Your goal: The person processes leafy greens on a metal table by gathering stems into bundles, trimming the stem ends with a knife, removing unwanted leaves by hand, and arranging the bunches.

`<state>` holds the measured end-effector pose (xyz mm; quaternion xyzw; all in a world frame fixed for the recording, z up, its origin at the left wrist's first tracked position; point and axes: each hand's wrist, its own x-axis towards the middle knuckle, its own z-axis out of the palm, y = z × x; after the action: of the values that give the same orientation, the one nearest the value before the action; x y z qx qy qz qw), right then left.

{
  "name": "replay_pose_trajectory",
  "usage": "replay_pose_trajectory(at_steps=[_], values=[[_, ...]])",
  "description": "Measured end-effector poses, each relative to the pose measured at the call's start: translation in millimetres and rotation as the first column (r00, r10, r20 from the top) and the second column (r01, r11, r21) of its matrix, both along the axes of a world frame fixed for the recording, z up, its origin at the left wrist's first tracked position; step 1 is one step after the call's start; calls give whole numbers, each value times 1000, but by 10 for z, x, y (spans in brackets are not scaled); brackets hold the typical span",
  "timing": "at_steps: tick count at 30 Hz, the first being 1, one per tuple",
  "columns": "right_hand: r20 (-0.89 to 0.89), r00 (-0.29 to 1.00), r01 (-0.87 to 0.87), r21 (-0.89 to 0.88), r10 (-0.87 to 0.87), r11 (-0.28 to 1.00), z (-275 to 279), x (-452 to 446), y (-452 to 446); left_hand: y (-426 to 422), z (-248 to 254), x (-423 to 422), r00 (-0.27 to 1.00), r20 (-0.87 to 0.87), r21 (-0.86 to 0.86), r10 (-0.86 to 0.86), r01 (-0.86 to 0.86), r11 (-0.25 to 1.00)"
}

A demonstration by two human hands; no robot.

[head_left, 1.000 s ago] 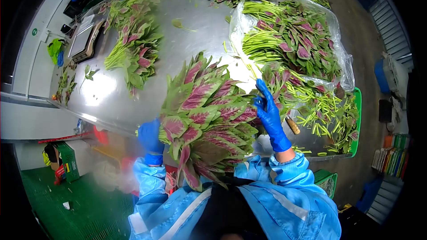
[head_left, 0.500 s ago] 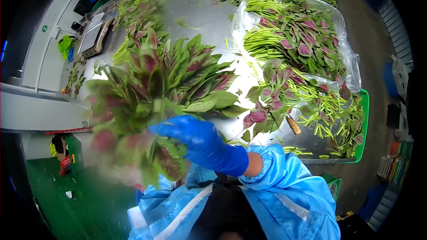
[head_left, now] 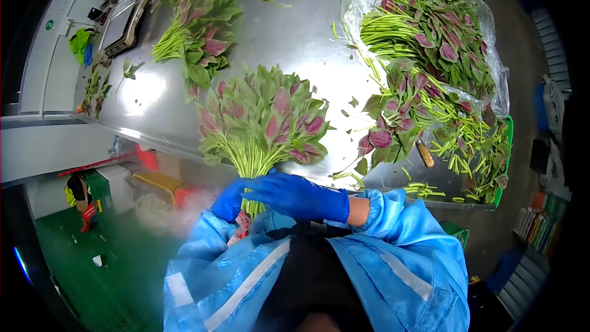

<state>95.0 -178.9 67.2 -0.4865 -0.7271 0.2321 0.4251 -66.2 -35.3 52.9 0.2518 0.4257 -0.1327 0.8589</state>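
Observation:
A bunch of red-and-green amaranth (head_left: 264, 117) stands leaves-up in front of my body, its pale green stems pointing down toward me. My left hand (head_left: 229, 201), in a blue glove, closes round the stems from the left and is partly hidden behind them. From the right, my right hand (head_left: 295, 195), also blue-gloved, has its fingers wrapped across the front of the same stems. Below the hands, the stem ends lie close to my jacket, beside a small pinkish thing I cannot make out.
On the metal table (head_left: 289, 31) lie more amaranth bunches (head_left: 206, 37) at the left and a plastic-lined heap of amaranth (head_left: 424, 37) at the right. A wooden-handled tool (head_left: 424, 154) rests near cut stems (head_left: 455, 157). A scale (head_left: 125, 26) stands at the far left.
The bunch has swung from a tilted, blurred position at the left to upright before me. My right hand has moved from the leaves to the stems, and my left hand has come into view.

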Motion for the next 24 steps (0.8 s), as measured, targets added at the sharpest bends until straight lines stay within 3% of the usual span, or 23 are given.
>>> replay_pose_trajectory(at_steps=[1,5,8,10,13,16,19,20,22,23,24], values=[[45,999,25,73,-28,997,-23,-21,113,47,-12,-13,1000,0,-19,-8,8,1000],[259,966,-15,95,-10,995,10,67,618,265,-63,-62,999,-26,-53,-23,21,998],[409,912,7,39,-23,999,-195,3,903,401,-74,-146,999,-42,-77,-21,17,997],[414,910,5,50,-25,999,-227,-13,1074,487,-11,-188,999,-27,-98,-32,29,995],[600,800,-65,69,10,996,-157,-27,1336,632,137,-149,993,77,-176,-87,99,979],[506,853,-177,41,132,983,-273,-124,1575,824,121,-174,952,92,-5,-292,293,956],[380,892,-265,-3,246,964,-226,-166,1740,1053,-217,-394,900,159,58,-407,403,914],[394,871,-284,-83,293,955,-247,-205,1791,1128,-245,-443,922,123,-92,-366,378,921],[409,826,-311,-240,386,920,-345,-317,1887,1243,-285,-474,863,82,86,-499,493,866],[401,841,-294,-226,364,929,-388,-358,1925,1294,-305,-488,826,52,173,-561,545,820],[393,854,-276,-212,341,937,-436,-394,1960,1344,-367,-552,793,-100,327,-602,597,732]])
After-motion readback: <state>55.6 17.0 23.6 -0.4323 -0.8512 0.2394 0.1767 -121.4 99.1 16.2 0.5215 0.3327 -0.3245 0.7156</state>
